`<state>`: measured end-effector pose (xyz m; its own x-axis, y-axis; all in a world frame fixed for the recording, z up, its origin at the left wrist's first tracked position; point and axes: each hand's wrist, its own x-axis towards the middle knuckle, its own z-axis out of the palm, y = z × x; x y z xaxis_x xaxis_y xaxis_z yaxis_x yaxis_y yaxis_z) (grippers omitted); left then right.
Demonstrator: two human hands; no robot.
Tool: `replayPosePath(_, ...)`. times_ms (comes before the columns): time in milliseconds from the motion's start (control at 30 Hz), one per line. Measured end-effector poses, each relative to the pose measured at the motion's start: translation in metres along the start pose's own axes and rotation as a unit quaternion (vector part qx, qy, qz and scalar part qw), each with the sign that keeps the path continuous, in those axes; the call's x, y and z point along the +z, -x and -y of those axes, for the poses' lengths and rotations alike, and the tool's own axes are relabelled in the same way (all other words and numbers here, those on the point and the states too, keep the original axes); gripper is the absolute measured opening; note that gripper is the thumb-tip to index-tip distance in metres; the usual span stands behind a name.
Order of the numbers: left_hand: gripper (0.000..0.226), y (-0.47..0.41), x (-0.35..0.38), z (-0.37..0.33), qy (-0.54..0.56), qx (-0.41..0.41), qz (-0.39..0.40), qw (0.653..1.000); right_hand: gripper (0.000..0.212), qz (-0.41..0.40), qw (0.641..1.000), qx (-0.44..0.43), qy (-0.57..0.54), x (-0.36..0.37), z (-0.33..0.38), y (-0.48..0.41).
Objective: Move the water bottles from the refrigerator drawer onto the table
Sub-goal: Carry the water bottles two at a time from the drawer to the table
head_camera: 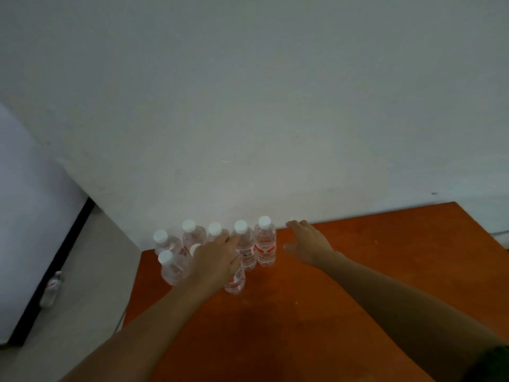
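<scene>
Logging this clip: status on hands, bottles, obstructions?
Left hand on a front bottle, grip hidden. Right hand open, empty, beside the cluster. Bottles upright on table. Nothing in the way.

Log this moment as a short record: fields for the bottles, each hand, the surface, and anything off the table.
surface: orange-brown table against a pale wall
bottles on table: a cluster of capped clear water bottles standing upright near the table's far left corner; at least seven caps or bodies show, some partly hidden
left hand: left hand laid over the front bottle, grip hidden
right hand: right hand open, empty, just right of the cluster, touching nothing
off table: one more bottle at the left, beside a white appliance
</scene>
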<state>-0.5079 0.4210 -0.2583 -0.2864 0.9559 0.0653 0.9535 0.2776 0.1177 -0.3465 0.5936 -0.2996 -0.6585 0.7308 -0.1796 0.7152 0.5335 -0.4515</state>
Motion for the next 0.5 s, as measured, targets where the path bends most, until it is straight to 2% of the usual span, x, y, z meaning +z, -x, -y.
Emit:
replayPosePath(233, 0.031, 0.032, 0.017, -0.115, -0.004, 0.135, 0.064, 0.989, 0.049, 0.002, 0.998, 0.056, 0.022, -0.032, -0.085, 0.104)
replayPosePath(500, 0.025, 0.066, 0.035, -0.303, -0.022, 0.253, 0.091, 0.963, 0.045, -0.043, 0.986, 0.163, 0.014, -0.079, -0.218, 0.3)
